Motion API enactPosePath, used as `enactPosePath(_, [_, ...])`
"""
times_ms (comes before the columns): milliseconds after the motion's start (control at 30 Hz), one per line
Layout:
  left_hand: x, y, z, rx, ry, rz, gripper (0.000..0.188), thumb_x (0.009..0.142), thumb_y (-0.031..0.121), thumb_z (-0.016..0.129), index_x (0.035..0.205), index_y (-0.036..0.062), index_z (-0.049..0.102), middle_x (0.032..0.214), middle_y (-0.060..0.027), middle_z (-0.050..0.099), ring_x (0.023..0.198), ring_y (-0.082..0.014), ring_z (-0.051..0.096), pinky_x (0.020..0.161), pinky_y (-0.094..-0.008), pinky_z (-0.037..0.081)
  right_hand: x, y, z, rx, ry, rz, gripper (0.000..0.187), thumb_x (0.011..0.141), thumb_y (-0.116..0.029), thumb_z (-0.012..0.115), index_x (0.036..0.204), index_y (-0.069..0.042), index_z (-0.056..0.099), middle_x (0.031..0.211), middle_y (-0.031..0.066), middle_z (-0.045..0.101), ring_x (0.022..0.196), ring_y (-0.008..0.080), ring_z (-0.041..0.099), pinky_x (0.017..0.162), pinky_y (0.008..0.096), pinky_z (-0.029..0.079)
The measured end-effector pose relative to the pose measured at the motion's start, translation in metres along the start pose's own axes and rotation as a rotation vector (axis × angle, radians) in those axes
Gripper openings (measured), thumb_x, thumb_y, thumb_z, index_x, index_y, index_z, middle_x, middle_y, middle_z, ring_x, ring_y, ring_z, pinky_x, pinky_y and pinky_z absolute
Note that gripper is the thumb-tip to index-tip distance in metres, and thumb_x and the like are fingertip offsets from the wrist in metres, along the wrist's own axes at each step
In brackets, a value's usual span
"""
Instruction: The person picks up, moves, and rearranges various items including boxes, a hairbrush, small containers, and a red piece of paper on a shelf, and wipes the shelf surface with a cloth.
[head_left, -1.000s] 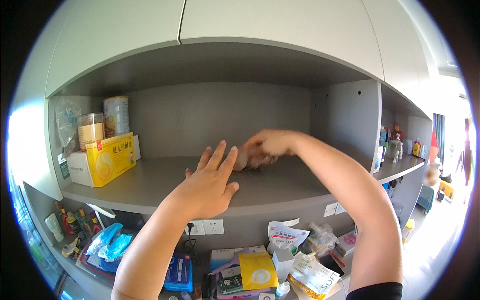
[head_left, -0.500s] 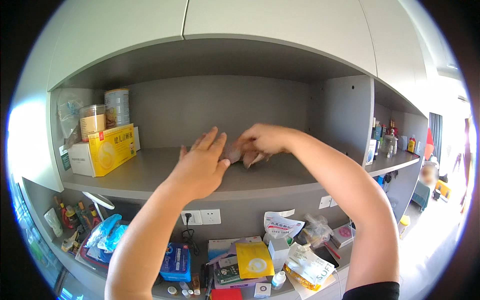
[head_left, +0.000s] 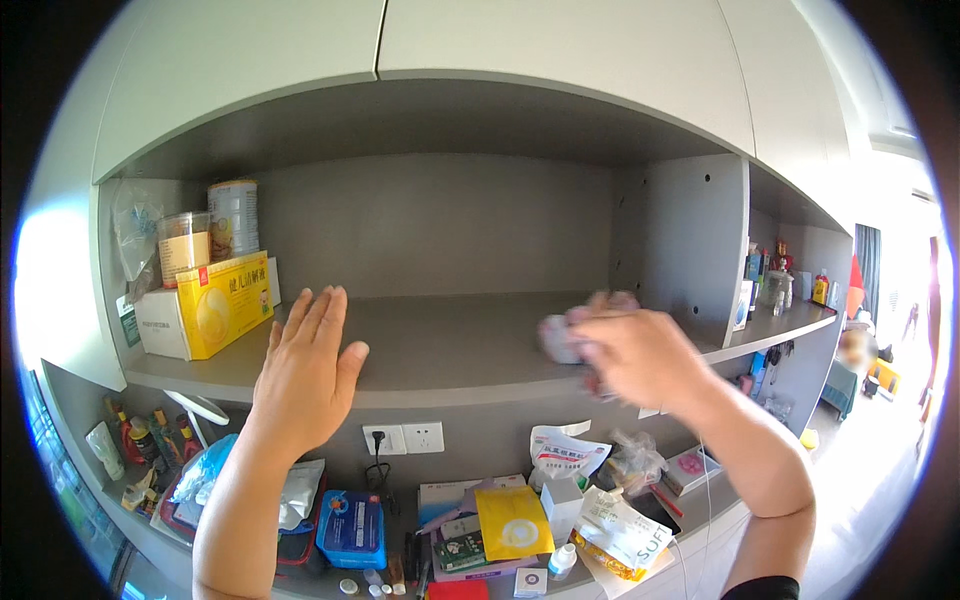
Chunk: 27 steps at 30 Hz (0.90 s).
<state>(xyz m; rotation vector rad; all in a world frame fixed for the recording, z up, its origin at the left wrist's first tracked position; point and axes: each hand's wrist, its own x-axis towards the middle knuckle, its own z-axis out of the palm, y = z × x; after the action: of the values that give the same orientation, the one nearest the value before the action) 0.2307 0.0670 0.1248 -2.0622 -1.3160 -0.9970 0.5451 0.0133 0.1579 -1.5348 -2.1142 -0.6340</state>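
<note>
Grey wall shelf [head_left: 450, 350] under closed cupboards, above a cluttered counter [head_left: 480, 540]. Right hand [head_left: 640, 355], blurred, clenches one crumpled pale cloth [head_left: 558, 338] at the shelf's front edge, right of middle. Left hand [head_left: 305, 370] is open, fingers spread, holding nothing. One yellow box [head_left: 222, 302] and two cans [head_left: 210, 235] stand far left

Right hand [head_left: 640, 355] around a crumpled cloth [head_left: 560, 335] at the grey shelf [head_left: 450, 340].

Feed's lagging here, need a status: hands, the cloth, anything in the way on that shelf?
Left hand open, empty, raised before the shelf. Right hand shut on crumpled cloth, blurred. Yellow box and cans far left, apart.
</note>
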Motion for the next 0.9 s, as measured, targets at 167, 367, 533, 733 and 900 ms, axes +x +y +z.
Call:
enactPosePath(167, [0.001,-0.008,0.002,-0.145,0.119,-0.061,0.058,0.099,0.038,0.034,0.145,0.0041,0.025,0.142,-0.0254,0.035,0.137,-0.0382,0.026,0.111,-0.0438,0.023,0.048,-0.049,0.029,0.269,0.086,-0.207,0.022,0.087,-0.012,0.049,0.101,-0.003,0.063,0.108,0.0165,0.064,0.090,0.0288,0.064,0.081,0.0401,0.051])
enactPosePath(367, [0.000,-0.008,-0.006,-0.143,0.038,-0.126,0.059,0.099,0.039,0.034,0.146,0.0060,0.023,0.143,-0.0259,0.034,0.137,-0.0413,0.024,0.112,-0.0436,0.022,0.090,0.016,0.006,0.830,-0.146,0.449,0.036,0.094,-0.031,0.049,0.110,-0.001,0.062,0.104,0.0104,0.065,0.092,0.0218,0.061,0.071,0.0364,0.051])
enactPosePath(533, [0.004,-0.003,-0.002,-0.131,0.030,-0.127,0.057,0.099,0.040,0.035,0.145,0.0073,0.025,0.143,-0.0251,0.035,0.136,-0.0419,0.026,0.111,-0.0449,0.023,0.095,0.051,0.026,0.356,-0.240,0.118,0.050,0.096,-0.045,0.043,0.129,-0.009,0.053,0.124,0.0149,0.057,0.112,0.0253,0.056,0.095,0.0352,0.042])
enactPosePath(733, [0.004,-0.001,-0.004,-0.092,-0.010,-0.141,0.056,0.099,0.041,0.034,0.144,0.0076,0.029,0.142,-0.0241,0.037,0.135,-0.0408,0.029,0.110,-0.0452,0.025,0.105,-0.042,0.042,0.128,-0.373,-0.087,0.045,0.091,-0.037,0.053,0.130,-0.013,0.053,0.127,0.0162,0.055,0.116,0.0328,0.053,0.097,0.0400,0.042])
enactPosePath(900, [0.009,-0.008,-0.006,-0.245,0.054,-0.151,0.060,0.099,0.046,0.030,0.141,0.0032,0.032,0.140,-0.0232,0.040,0.133,-0.0391,0.033,0.110,-0.0434,0.027,0.084,-0.102,0.040,0.390,-0.181,-0.506,0.036,0.092,-0.023,0.052,0.126,-0.011,0.056,0.122,0.0157,0.058,0.112,0.0344,0.055,0.097,0.0424,0.042])
